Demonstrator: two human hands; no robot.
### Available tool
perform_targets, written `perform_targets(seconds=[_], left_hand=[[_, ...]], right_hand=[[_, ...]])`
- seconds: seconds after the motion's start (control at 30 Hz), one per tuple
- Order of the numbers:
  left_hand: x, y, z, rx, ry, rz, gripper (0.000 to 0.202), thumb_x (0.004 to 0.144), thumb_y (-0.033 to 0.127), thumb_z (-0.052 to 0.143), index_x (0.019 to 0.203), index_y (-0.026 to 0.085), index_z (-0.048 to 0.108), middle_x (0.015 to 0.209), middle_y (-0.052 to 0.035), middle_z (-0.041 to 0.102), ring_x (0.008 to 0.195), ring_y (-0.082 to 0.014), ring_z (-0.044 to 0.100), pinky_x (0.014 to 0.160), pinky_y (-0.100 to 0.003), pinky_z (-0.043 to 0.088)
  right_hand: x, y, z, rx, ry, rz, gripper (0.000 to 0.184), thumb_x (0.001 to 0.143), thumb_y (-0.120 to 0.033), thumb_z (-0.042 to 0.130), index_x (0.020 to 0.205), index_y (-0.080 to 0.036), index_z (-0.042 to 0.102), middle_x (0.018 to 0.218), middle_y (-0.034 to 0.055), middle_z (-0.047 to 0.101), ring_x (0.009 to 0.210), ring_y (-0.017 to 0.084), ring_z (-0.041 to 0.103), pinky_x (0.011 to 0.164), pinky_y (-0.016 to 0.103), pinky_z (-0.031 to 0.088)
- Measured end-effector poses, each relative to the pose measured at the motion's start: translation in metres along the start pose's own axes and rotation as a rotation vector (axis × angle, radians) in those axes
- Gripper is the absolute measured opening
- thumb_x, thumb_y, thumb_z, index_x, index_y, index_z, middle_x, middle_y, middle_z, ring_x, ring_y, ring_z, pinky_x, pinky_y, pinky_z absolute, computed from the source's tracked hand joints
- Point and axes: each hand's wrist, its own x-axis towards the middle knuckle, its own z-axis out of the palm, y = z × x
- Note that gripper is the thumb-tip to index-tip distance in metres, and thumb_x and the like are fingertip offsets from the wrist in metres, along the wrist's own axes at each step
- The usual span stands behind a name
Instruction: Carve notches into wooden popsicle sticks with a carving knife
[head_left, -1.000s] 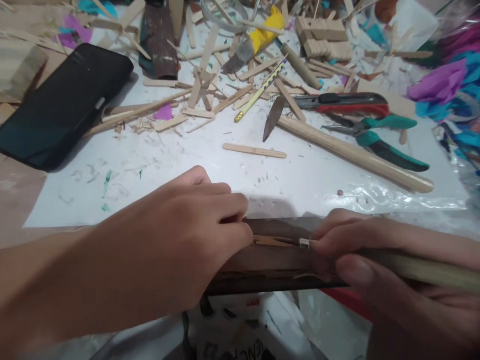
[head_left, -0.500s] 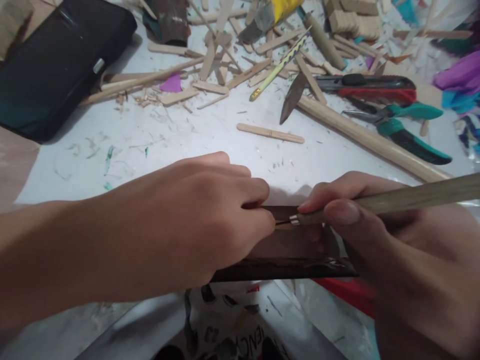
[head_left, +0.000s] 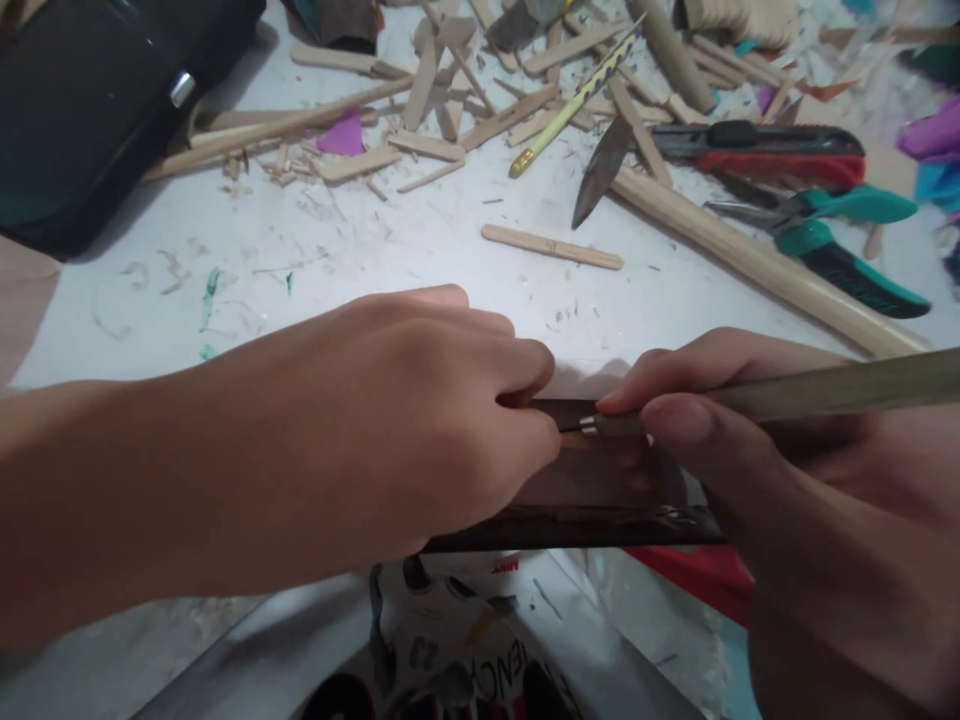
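My right hand [head_left: 817, 480] is closed in a pinch on a greenish-brown wooden stick [head_left: 832, 388], held nearly level. The tip of the stick is pale and looks split into short prongs. Just left of that tip, the fingers of my left hand [head_left: 420, 430] are pressed together. A thin dark line runs from these fingertips toward the tip; what they hold is hidden. Beneath both hands lies a dark brown, shallow, tray-like object [head_left: 592, 480] with a dark front edge, partly covered by them.
A single craft stick [head_left: 552, 247] lies beyond my hands. Behind it are a hammer [head_left: 750, 260], a red and black utility knife [head_left: 780, 160], teal-handled pliers [head_left: 847, 270], a yellow pencil [head_left: 574, 105] and scattered sticks. A black case [head_left: 97, 120] stands at the left.
The view has shifted slightly, so the table items sit a little higher and further right. Both hands keep nearly the same pose, and the gap between the left fingertips and the stick tip looks slightly smaller.
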Motion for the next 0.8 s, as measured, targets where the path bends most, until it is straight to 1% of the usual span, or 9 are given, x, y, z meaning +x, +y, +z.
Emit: perform_targets(seconds=[0.13,0.27,0.37,0.47,0.6,0.67,0.73,0.8], left_hand=[[-0.001,0.002,0.001,0.002,0.014,-0.021,0.033,0.112,0.021,0.053,0.084,0.022,0.071,0.088,-0.0005,0.069,0.077,-0.0177,0.057,0.082,-0.034,0.044],[-0.001,0.002,0.002,0.024,0.001,-0.007,0.034,0.113,0.021,0.05,0.086,0.023,0.071,0.088,-0.0004,0.068,0.079,-0.0182,0.059,0.087,-0.036,0.048],[-0.001,0.001,0.003,0.047,-0.007,-0.006,0.033,0.112,0.019,0.049,0.086,0.024,0.068,0.089,-0.0009,0.068,0.08,-0.0192,0.057,0.087,-0.037,0.046],[-0.002,0.001,0.002,0.055,-0.002,0.008,0.033,0.113,0.017,0.047,0.086,0.023,0.065,0.09,-0.0012,0.068,0.081,-0.0201,0.055,0.084,-0.037,0.043],[-0.003,0.001,0.002,0.029,0.026,0.008,0.031,0.113,0.017,0.051,0.086,0.022,0.066,0.088,-0.0008,0.066,0.079,-0.0194,0.053,0.081,-0.037,0.04],[-0.004,0.001,0.002,0.008,0.047,-0.003,0.028,0.113,0.018,0.055,0.088,0.022,0.067,0.089,-0.0002,0.066,0.08,-0.019,0.053,0.08,-0.035,0.039],[-0.005,0.002,0.003,-0.003,0.05,-0.017,0.027,0.112,0.017,0.055,0.089,0.022,0.068,0.09,0.0,0.066,0.081,-0.0189,0.053,0.079,-0.035,0.038],[-0.005,0.004,0.002,-0.017,0.042,-0.02,0.028,0.112,0.015,0.054,0.09,0.022,0.069,0.09,0.0001,0.065,0.08,-0.0186,0.051,0.076,-0.034,0.036]], right_hand=[[-0.003,0.0,0.0,-0.082,0.045,-0.047,0.023,0.103,-0.057,0.084,0.093,-0.035,0.084,0.07,-0.0052,0.073,0.055,0.014,0.066,0.044,0.025,0.046],[0.001,-0.003,0.003,-0.102,0.05,-0.098,0.032,0.103,-0.063,0.083,0.086,-0.035,0.084,0.065,-0.0055,0.072,0.052,0.013,0.064,0.044,0.025,0.045],[0.003,-0.004,0.004,-0.111,0.059,-0.109,0.034,0.103,-0.063,0.082,0.085,-0.034,0.085,0.063,-0.0049,0.071,0.05,0.013,0.061,0.041,0.025,0.041],[0.004,-0.004,0.004,-0.125,0.034,-0.105,0.034,0.104,-0.062,0.081,0.087,-0.033,0.084,0.063,-0.0048,0.072,0.049,0.014,0.062,0.041,0.026,0.039],[0.006,-0.007,0.003,-0.168,0.036,-0.116,0.037,0.104,-0.063,0.08,0.085,-0.032,0.083,0.063,-0.0043,0.073,0.049,0.013,0.06,0.042,0.027,0.039],[0.006,-0.011,0.003,-0.181,0.03,-0.117,0.038,0.103,-0.063,0.081,0.082,-0.032,0.083,0.063,-0.0032,0.074,0.05,0.014,0.062,0.043,0.027,0.041],[0.005,-0.016,0.002,-0.186,0.014,-0.113,0.036,0.101,-0.062,0.082,0.082,-0.032,0.084,0.069,-0.0023,0.078,0.054,0.016,0.068,0.047,0.027,0.048],[0.004,-0.018,0.001,-0.187,-0.021,-0.133,0.032,0.102,-0.057,0.083,0.083,-0.032,0.083,0.074,-0.0026,0.081,0.059,0.016,0.073,0.05,0.025,0.052]])
